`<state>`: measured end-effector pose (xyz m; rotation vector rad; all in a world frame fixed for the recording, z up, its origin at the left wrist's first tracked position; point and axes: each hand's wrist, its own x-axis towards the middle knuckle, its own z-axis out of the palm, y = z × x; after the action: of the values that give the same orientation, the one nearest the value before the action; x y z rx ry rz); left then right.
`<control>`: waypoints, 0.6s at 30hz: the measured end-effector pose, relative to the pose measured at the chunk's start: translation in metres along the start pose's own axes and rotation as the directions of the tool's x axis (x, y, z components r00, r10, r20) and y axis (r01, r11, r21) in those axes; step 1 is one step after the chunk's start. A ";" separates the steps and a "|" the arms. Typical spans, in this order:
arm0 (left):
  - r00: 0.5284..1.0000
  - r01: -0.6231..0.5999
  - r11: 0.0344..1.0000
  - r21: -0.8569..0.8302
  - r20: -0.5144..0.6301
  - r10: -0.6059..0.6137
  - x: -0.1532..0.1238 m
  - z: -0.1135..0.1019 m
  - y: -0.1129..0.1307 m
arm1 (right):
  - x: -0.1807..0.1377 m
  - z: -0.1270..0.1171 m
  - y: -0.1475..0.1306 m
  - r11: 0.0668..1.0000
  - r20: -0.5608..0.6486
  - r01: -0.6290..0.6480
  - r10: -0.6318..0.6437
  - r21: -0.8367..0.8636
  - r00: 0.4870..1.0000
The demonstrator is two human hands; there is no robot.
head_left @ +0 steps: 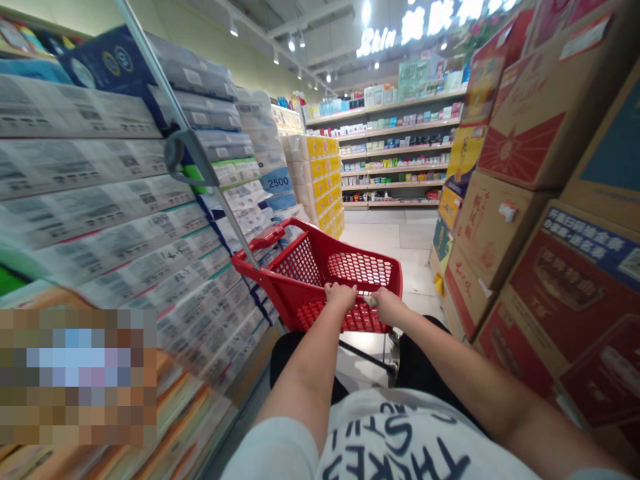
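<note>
A red plastic shopping cart (280, 291) with perforated sides stands right in front of me, turned sideways. My left hand (341, 297) is closed over its near rim, around the middle. To the right of it, my right hand (386, 307) is closed on the same rim, with something small and pale at its fingers that I cannot make out. The part of the basket's inside that shows holds no goods. A grey metal pole (165, 87) with a grey plastic loop (187, 160) rises from the cart's left end.
Stacked packs of tissue paper (90, 173) line the left side, with yellow-and-white packs (323, 177) farther on. Cardboard cartons (520, 127) are piled along the right. Shelves of small boxed goods (400, 143) stand beyond the tiled floor (385, 237).
</note>
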<state>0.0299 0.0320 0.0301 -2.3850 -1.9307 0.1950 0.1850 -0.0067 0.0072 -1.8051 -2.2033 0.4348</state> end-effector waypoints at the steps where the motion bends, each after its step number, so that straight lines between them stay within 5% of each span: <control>1: 1.000 0.001 1.000 -0.005 -0.006 -0.001 0.000 0.000 0.000 | 0.001 0.000 -0.002 1.000 0.002 -0.012 0.012 0.001 1.000; 7: 1.000 -0.008 1.000 -0.016 -0.027 0.007 -0.005 -0.004 0.000 | -0.005 -0.002 -0.003 0.999 -0.031 0.033 -0.032 0.035 0.999; 13: 0.998 0.004 1.000 -0.005 -0.055 -0.004 -0.007 0.001 0.000 | -0.008 -0.003 -0.007 0.994 -0.037 -0.106 0.105 -0.016 0.994; 18: 0.994 0.007 1.000 -0.007 -0.105 -0.008 -0.004 0.009 -0.003 | 0.000 0.009 -0.013 0.993 -0.087 0.097 -0.091 0.070 0.992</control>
<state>0.0252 0.0289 0.0222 -2.3412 -1.8965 0.0609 0.1703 -0.0097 0.0041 -1.6436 -2.1758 0.4074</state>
